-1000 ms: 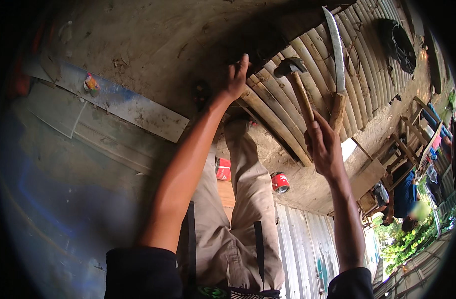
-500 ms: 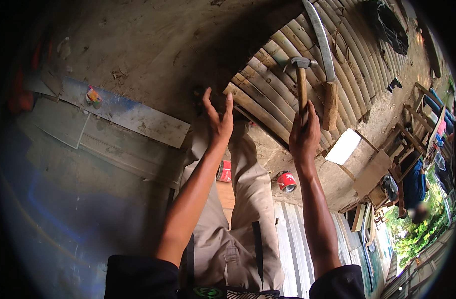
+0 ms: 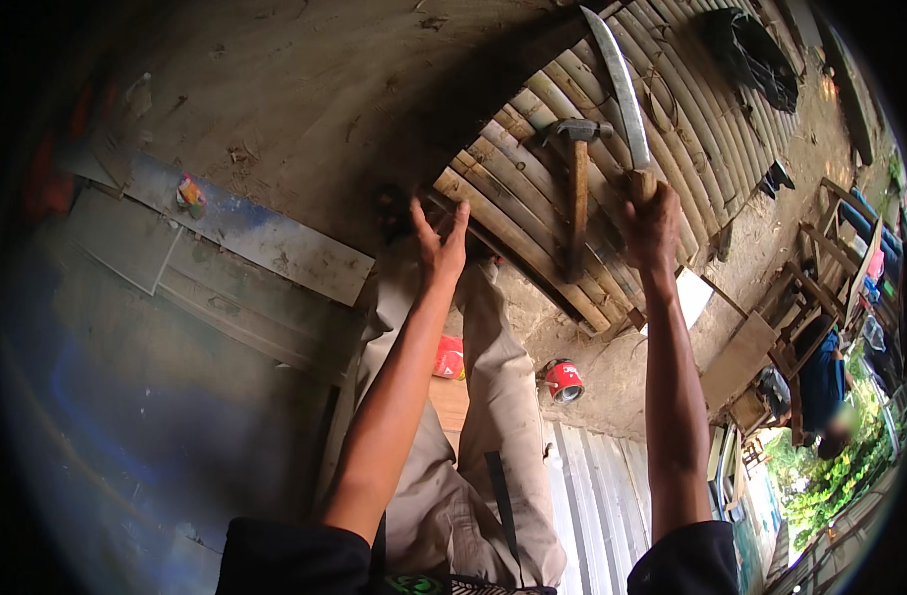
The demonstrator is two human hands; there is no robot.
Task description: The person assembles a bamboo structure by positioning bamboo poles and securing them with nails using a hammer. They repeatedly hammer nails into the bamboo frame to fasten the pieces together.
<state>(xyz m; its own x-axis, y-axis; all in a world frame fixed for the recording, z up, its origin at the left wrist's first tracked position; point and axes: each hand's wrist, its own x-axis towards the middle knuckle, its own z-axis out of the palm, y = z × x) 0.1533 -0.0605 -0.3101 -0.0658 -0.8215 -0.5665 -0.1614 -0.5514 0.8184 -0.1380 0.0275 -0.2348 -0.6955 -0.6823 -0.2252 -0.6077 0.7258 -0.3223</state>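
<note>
My right hand (image 3: 654, 226) is wrapped round the wooden handle of a machete (image 3: 620, 84), whose long, slightly curved blade points away from me. The blade lies over a bench of bamboo slats (image 3: 543, 164). Just left of that hand, a claw hammer (image 3: 578, 183) rests on the slats, its metal head at the far end and its wooden handle toward me. My left hand (image 3: 440, 243) hovers near the bench's left corner, thumb and fingers apart, with nothing visible in it.
A red can (image 3: 565, 380) stands on the dirt floor right of my legs; a red packet (image 3: 449, 357) shows between them. Pale boards (image 3: 305, 256) lie at left. A white sheet (image 3: 679, 302) sits by the bench. Wooden furniture (image 3: 805, 283) and a person (image 3: 828, 387) are at far right.
My right hand has let go of the hammer, which now lies on the slats, and has moved right to grip the machete's handle. My left hand has barely moved.
</note>
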